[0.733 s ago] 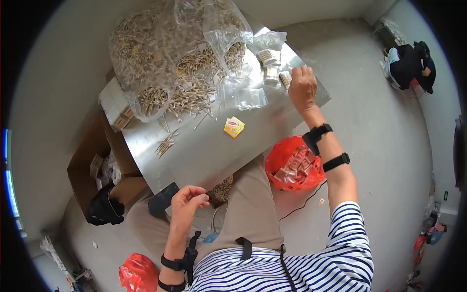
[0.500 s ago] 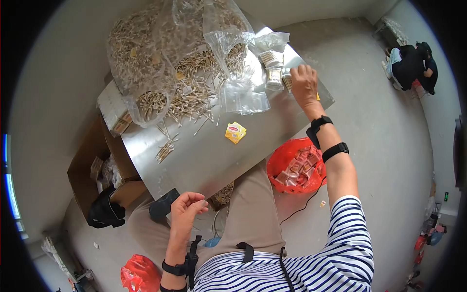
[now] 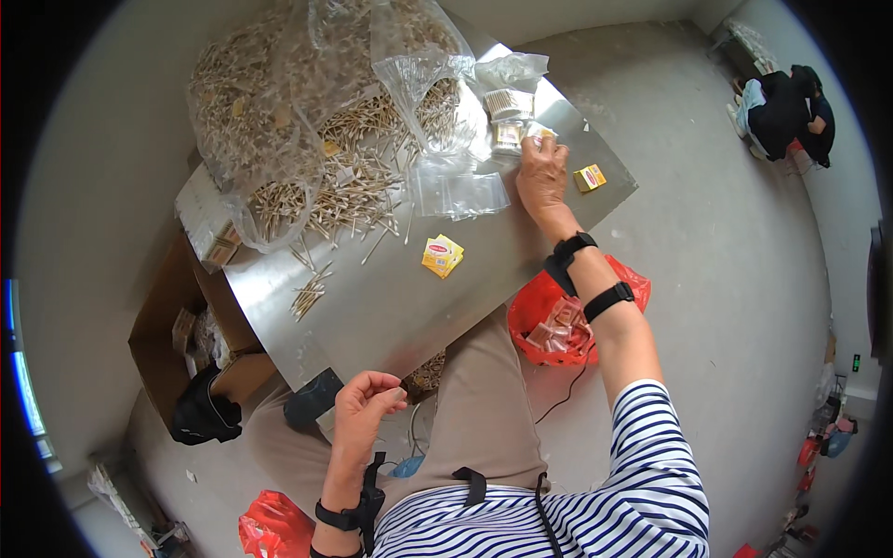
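Head view shows your right hand [image 3: 542, 177] stretched out to the far side of the metal bench [image 3: 391, 307], its fingers curled down over a small clear packet [image 3: 539, 133] that lies on the bench top; the fingertips press on it, though you cannot tell whether they pinch it. Just beyond that packet sit two small bundles of wooden sticks [image 3: 509, 116], wrapped and lying side by side. A small yellow box [image 3: 590, 177] rests to the right of your right hand, near the bench edge, apart from the fingers. To the left of the hand lie flat empty clear bags [image 3: 460, 193], and nearer you a yellow sachet [image 3: 443, 256] sits alone on bare metal. Farther left, loose wooden sticks [image 3: 353, 191] spread in a heap, with large clear sacks of sticks [image 3: 251, 102] behind them. Your left hand [image 3: 365, 409] is drawn back near your lap at the near bench edge, fingers loosely closed with thumb meeting fingertips; whether anything is between them is too small to tell. A red bag [image 3: 558, 321] of small packets sits on the floor below your right forearm, and an open cardboard box [image 3: 177, 325] stands left of the bench.
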`<move>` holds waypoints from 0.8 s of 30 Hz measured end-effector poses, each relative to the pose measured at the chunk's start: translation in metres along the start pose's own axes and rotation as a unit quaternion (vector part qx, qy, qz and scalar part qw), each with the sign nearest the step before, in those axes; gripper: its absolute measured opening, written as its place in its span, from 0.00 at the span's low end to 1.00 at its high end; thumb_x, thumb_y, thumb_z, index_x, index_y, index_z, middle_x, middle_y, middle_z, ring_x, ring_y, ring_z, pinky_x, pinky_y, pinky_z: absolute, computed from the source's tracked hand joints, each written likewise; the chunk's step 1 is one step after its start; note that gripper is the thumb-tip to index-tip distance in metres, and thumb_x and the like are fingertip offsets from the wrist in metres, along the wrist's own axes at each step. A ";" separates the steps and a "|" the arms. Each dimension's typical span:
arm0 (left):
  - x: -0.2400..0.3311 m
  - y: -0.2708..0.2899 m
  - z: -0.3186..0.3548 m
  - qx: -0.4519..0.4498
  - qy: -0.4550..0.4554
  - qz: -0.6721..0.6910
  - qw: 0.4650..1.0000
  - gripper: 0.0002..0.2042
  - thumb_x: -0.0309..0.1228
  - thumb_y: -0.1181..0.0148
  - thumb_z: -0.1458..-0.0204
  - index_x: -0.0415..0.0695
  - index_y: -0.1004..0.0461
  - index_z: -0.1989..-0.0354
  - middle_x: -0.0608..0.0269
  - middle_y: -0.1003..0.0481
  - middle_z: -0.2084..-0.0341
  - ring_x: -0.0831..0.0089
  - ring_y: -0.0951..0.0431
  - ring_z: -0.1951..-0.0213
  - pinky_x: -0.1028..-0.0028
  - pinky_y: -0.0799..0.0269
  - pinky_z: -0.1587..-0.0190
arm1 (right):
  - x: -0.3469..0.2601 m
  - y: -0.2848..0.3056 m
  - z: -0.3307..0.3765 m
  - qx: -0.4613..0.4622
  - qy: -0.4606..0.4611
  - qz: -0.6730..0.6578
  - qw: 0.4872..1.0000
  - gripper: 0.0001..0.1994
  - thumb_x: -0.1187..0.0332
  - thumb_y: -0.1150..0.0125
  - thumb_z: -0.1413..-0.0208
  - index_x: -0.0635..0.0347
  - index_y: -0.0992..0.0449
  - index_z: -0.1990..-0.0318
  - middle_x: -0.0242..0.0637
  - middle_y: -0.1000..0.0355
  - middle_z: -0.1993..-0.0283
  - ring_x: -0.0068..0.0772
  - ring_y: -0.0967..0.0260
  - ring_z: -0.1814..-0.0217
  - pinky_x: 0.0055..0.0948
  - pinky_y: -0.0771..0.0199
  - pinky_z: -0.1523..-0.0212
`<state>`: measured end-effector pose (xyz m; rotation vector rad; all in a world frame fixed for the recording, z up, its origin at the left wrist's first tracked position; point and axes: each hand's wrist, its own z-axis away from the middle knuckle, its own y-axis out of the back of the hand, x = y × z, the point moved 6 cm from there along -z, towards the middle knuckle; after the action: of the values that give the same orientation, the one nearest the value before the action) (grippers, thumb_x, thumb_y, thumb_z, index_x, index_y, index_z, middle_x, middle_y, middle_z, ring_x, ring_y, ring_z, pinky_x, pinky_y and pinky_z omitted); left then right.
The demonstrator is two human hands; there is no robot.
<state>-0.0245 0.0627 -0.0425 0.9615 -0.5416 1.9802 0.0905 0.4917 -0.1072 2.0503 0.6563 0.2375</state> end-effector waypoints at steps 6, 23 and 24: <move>-0.003 -0.006 0.001 -0.003 0.006 -0.004 1.000 0.09 0.27 0.38 0.44 0.37 0.22 0.58 0.60 0.18 0.67 0.75 0.19 0.66 0.77 0.26 0.60 | -0.031 -0.017 -0.023 0.020 -0.093 -0.121 0.988 0.13 0.77 0.39 0.50 0.52 0.20 0.57 0.51 0.31 0.47 0.60 0.32 0.49 0.45 0.24 0.48; -0.008 0.001 0.006 -0.006 0.009 0.019 1.000 0.09 0.27 0.37 0.45 0.38 0.22 0.58 0.61 0.18 0.68 0.75 0.19 0.67 0.77 0.26 0.60 | -0.026 0.024 -0.019 0.100 -0.007 -0.096 0.990 0.10 0.71 0.33 0.51 0.50 0.18 0.60 0.34 0.24 0.56 0.45 0.30 0.48 0.42 0.23 0.52; -0.010 0.009 0.005 0.012 0.006 0.014 1.000 0.08 0.27 0.37 0.45 0.38 0.22 0.58 0.61 0.19 0.68 0.75 0.19 0.67 0.77 0.25 0.60 | -0.023 0.025 -0.013 0.085 -0.022 -0.124 0.988 0.10 0.70 0.31 0.52 0.50 0.18 0.60 0.35 0.23 0.57 0.44 0.29 0.48 0.42 0.25 0.50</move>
<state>-0.0262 0.0494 -0.0473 0.9599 -0.5291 2.0206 0.0748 0.4781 -0.0773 2.1021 0.9226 -0.0091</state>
